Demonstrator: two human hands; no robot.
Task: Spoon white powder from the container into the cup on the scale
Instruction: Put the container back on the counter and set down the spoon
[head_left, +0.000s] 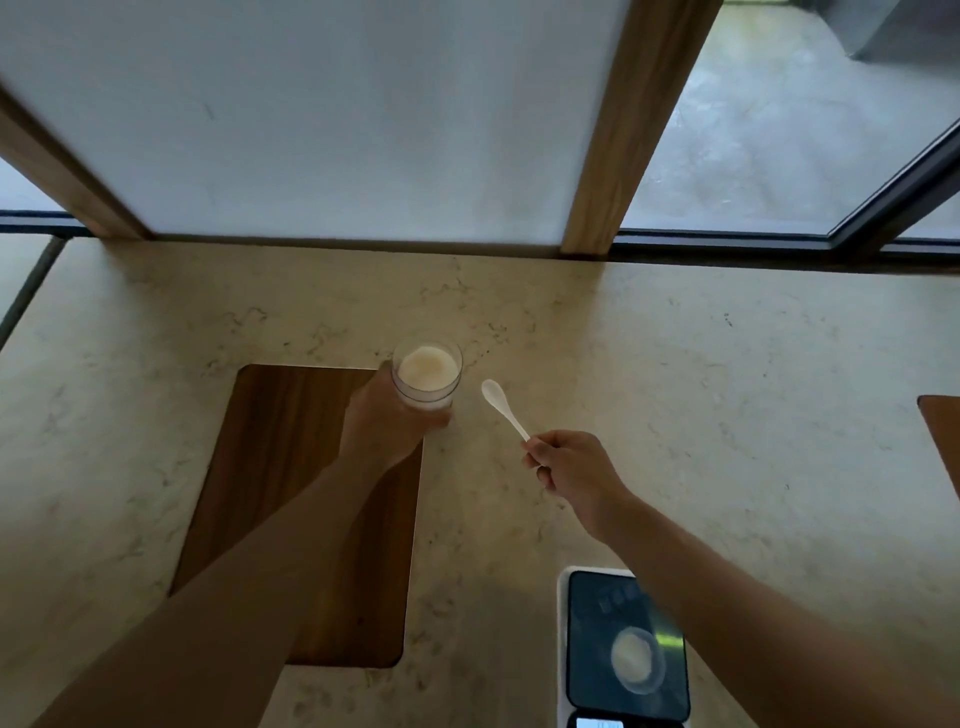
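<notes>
- Fingers of the right hand (569, 467) are pinched shut on the tail of a white spoon (503, 408); its bowl points toward eleven o'clock and hangs just beside the container, not touching it.
- Fingers of the left hand (387, 421) are wrapped around the clear container (427, 375) from its seven o'clock side, closed firmly on it; whether it is lifted or resting on the surface (727, 389) I cannot quite tell from here.
- White powder (426, 368) fills that container nearly to the rim, at about twelve o'clock from where the person stands.
- Down at five o'clock sits the scale (623, 644), with the cup (635, 660) on its dark plate, well apart from the container; the cup is blurred, but looks to hold some pale powder already.
- Risk, as I judge it: the loaded spoon must travel a long way from twelve to five o'clock, so a heaped scoop or a tilt of the wrist could scatter powder over the surface or the scale plate.
- Another risk: the right forearm passes right over the scale, and a brush against it could nudge the cup or upset the reading.
- Digging into such a full container could push powder over its rim.
- Count: two hands, one spoon, one container, one cup, one scale, and one wooden inlay (291, 519) under the left arm, with the corner of a second at three o'clock.
</notes>
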